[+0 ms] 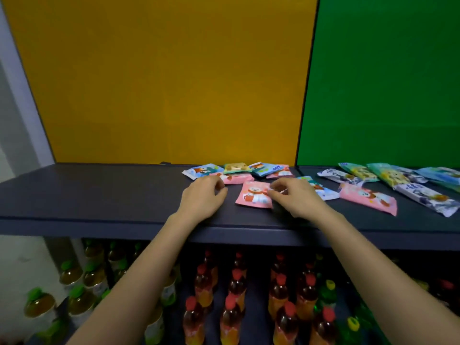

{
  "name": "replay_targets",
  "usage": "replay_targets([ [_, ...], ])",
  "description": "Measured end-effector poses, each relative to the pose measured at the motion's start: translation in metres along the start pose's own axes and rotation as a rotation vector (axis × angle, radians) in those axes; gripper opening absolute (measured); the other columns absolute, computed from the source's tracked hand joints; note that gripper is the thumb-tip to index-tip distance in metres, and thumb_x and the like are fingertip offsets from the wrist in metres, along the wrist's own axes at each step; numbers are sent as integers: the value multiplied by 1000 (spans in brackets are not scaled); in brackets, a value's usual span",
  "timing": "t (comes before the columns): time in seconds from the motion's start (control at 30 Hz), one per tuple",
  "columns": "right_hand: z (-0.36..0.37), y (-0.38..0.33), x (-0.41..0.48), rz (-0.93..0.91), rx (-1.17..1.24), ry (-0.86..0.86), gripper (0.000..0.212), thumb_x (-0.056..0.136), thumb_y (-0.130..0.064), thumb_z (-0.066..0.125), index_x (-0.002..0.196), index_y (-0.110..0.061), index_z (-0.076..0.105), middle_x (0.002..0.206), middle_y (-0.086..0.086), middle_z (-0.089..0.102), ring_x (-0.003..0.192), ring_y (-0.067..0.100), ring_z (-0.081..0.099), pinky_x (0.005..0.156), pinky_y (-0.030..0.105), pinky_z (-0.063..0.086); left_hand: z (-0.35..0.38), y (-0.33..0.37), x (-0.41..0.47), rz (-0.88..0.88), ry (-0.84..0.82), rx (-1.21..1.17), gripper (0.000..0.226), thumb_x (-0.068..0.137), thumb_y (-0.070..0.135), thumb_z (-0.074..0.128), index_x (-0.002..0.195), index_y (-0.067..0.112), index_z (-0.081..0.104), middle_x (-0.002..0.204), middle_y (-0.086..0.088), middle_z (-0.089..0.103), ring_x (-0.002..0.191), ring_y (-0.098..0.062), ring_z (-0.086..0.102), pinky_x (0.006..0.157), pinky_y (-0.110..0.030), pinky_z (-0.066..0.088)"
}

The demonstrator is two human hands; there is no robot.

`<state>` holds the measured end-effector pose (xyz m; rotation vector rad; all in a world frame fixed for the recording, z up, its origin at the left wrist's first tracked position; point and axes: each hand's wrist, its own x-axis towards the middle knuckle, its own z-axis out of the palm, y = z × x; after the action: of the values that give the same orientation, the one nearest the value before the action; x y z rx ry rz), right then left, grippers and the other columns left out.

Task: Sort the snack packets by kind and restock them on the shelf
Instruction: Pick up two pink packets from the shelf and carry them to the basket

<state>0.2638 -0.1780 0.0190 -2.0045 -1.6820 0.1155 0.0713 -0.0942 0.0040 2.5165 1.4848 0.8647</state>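
Small snack packets lie scattered on a dark shelf. A pink packet lies flat between my hands. My right hand pinches its right edge with curled fingers. My left hand has its fingers curled at the near edge of a second pink packet; whether it grips it is unclear. Behind them lie a blue packet, a tan one, a teal one and another pink one. A blue packet and a pink packet lie right of my right hand.
Further right on the shelf lie several green, white and blue packets. A yellow panel and a green panel stand behind the shelf. Below it stand bottles with red caps and green caps.
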Motion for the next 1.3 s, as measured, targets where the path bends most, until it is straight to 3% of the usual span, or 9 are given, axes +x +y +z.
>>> replay_targets([
  [0.27, 33, -29, 49, 91, -323, -63, 68, 87, -64, 39, 118, -7, 55, 124, 15, 57, 116, 32, 52, 87, 36, 44, 43, -27, 88, -54, -211, 79, 32, 96, 35, 40, 98, 6, 55, 120, -18, 55, 115, -33, 48, 87, -40, 41],
  [0.4, 47, -33, 65, 107, -346, -100, 73, 84, -67, 41, 129, -10, 46, 132, 13, 52, 122, 33, 46, 92, 37, 42, 58, -35, 113, -63, -327, 70, 62, 93, 52, 37, 137, 8, 42, 144, -14, 39, 134, -29, 33, 108, -43, 31],
  [0.53, 53, -28, 77, 133, -265, -151, 74, 80, -63, 52, 132, -11, 39, 133, 15, 49, 123, 34, 42, 96, 39, 39, 63, -36, 125, -82, -344, 73, 75, 87, 65, 38, 139, 11, 41, 148, -14, 34, 138, -27, 27, 112, -41, 26],
  [0.67, 44, -26, 81, 165, -171, -175, 75, 73, -56, 67, 124, -7, 43, 126, 12, 54, 120, 30, 48, 91, 34, 40, 56, -36, 135, -202, -366, 96, 77, 76, 67, 55, 127, 9, 51, 137, -13, 47, 125, -28, 43, 95, -35, 38],
  [0.73, 39, -24, 82, 179, -137, -210, 54, 69, -53, 72, 97, -10, 56, 96, 4, 65, 102, 24, 57, 71, 29, 43, 49, -38, 137, -316, -461, -9, 77, 69, 65, 64, 122, 10, 54, 129, -9, 54, 110, -24, 52, 82, -31, 42],
  [0.8, 37, -24, 81, 184, -129, -239, 41, 70, -52, 71, 66, -17, 50, 69, -3, 56, 83, 18, 53, 53, 23, 34, 40, -41, 135, -383, -514, -116, 71, 64, 58, 72, 115, 12, 55, 118, -5, 58, 97, -21, 54, 74, -27, 41],
  [0.97, 34, -22, 76, 204, 14, -167, 36, 86, -43, 57, 73, -14, 40, 94, 7, 51, 98, 27, 52, 67, 28, 32, 10, -49, 120, -442, -547, -258, 53, 59, 42, 84, 91, 15, 52, 75, -2, 55, 58, -14, 51, 49, -21, 37],
  [1.13, 38, -24, 73, 226, 326, -51, 51, 87, -39, 59, 119, -3, 41, 125, 16, 55, 116, 32, 52, 89, 38, 43, -21, -67, 72, -444, -356, -689, 26, 76, 23, 76, 98, 13, 64, 81, -3, 69, 53, -5, 63, 48, -14, 49],
  [1.3, 59, -74, 60, 28, 623, -36, 53, 77, -44, 65, 113, -8, 49, 113, 11, 64, 104, 30, 63, 91, 49, 49, -65, -103, -11, -561, 54, -906, 17, 79, 15, 71, 95, 16, 64, 81, -1, 70, 55, -4, 67, 51, -16, 53],
])
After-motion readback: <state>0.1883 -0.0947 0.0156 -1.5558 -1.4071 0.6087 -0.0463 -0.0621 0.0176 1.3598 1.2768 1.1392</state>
